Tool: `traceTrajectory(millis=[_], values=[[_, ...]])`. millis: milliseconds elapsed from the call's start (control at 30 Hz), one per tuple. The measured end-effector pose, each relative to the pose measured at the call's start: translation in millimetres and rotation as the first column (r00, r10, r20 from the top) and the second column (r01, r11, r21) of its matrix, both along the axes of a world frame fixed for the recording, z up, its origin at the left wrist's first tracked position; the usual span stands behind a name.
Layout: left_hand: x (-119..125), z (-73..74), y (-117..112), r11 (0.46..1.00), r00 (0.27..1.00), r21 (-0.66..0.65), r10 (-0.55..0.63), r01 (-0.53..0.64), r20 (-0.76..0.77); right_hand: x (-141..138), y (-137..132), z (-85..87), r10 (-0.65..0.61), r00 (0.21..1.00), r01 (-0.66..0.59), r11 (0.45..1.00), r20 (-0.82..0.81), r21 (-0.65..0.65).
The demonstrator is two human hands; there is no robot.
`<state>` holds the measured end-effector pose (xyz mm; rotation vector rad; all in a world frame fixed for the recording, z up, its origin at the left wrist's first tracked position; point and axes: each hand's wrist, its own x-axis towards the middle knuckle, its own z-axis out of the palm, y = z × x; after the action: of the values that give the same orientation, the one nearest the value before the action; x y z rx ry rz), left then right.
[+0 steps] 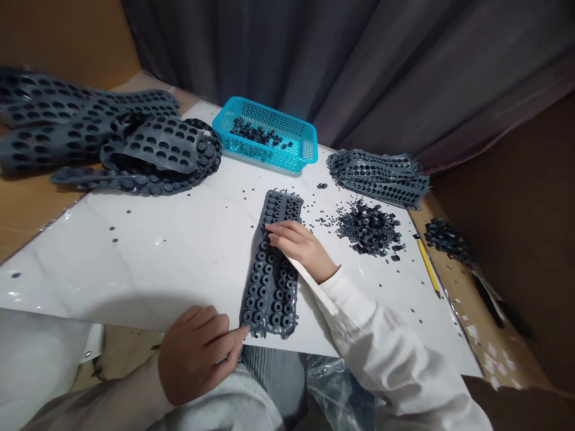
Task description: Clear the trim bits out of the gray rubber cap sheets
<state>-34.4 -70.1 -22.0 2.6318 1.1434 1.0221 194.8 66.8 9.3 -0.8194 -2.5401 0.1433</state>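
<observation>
Rubber grommet strip [272,269] lies on the white bench [157,251], its near corner pinched by the left hand [197,353], seemingly anchoring it, while the right hand [299,246] presses close-set fingers flat on its middle.

White glossy board [157,251] on wooden table [27,203], dark grey studded rubber strip [269,287], turquoise plastic mesh basket [309,149], stack of punched grey sheets [381,176], heap of small black rings [368,227], perforated grey mats [90,137] left

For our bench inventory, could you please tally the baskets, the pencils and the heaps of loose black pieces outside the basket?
Blue basket: 1
Yellow pencil: 1
Heaps of loose black pieces: 2
Total: 4
</observation>
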Motion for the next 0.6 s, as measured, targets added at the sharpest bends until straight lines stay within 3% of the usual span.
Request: traceTrajectory(millis=[133, 200, 367, 600], values=[[1, 2.4, 2, 1.0, 1.0, 0.019, -0.009, 0.009, 0.006, 7, 4, 6.2, -0.233, 0.947, 0.221, 0.972, -0.223, -0.077], [1, 2.0, 2, 1.0, 1.0, 0.013, -0.005, 0.005, 0.003, 8, 2, 8.5, -0.283, 0.905, 0.23, 0.954, -0.317, -0.194], [0, -0.3, 0, 1.0, 1.0, 0.008, 0.002, -0.002, -0.001, -1, -6, 3.5, -0.151, 0.92, 0.018, 0.938, -0.36, -0.346], [2, 1.9, 1, 1.0, 1.0, 0.007, 0.005, -0.005, 0.009, -7, -4, -2.3, -0.062, 0.969, -0.012, 0.954, -0.238, -0.301]])
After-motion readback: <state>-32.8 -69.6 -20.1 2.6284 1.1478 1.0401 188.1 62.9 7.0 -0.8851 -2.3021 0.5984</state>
